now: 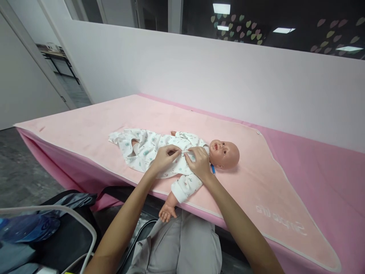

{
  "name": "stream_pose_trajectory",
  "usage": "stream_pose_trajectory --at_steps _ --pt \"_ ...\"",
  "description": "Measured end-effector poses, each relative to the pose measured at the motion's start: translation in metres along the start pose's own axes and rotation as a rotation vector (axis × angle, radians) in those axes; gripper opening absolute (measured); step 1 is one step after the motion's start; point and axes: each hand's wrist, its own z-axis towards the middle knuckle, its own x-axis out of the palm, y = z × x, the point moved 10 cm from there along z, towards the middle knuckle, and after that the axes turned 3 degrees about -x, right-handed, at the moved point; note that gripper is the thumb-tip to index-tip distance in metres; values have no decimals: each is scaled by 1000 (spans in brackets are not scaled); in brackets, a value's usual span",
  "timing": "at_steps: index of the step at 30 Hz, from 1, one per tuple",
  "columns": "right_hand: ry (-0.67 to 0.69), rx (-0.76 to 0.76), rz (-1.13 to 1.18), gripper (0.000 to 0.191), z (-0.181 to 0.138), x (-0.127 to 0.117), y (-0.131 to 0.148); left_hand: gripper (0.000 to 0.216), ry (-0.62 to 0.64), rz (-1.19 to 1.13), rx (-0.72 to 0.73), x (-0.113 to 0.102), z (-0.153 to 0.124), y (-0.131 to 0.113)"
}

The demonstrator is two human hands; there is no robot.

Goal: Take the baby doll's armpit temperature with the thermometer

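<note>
A baby doll [229,154] lies on its back with its head to the right. It wears white baby clothes [148,146] with a small coloured print. My left hand [165,156] pinches a narrow white strip at the chest front of the clothes. Just to its right, my right hand [199,161] pinches the same spot, fingertips close to the left ones. Whether the strip is a tie or a fastening edge is too small to tell. The doll's near arm [168,207] hangs over the table edge. A bit of blue [213,169] shows beside its neck.
A pale pink mat [256,190] lies over a darker pink cloth [319,175] on the table. Behind it stands a white wall [228,83] with windows above. At lower left, a chair [71,243] holds a blue plastic bottle [31,228] and cloth.
</note>
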Motion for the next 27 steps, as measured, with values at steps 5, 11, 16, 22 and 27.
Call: stream_pose_trajectory --at_steps 5,11,16,22,27 --pt "21 13 26 12 0 2 -1 21 -18 31 -29 0 1 2" --pt "31 21 31 14 0 4 -3 24 -73 26 -83 -3 4 15" --pt "27 25 -3 11 1 6 -3 37 -38 -101 -82 -15 8 15" --pt "16 -75 -63 15 2 2 12 27 14 157 84 -47 -6 11" --pt "135 -271 -103 20 11 21 46 29 110 247 201 -41 -13 20"
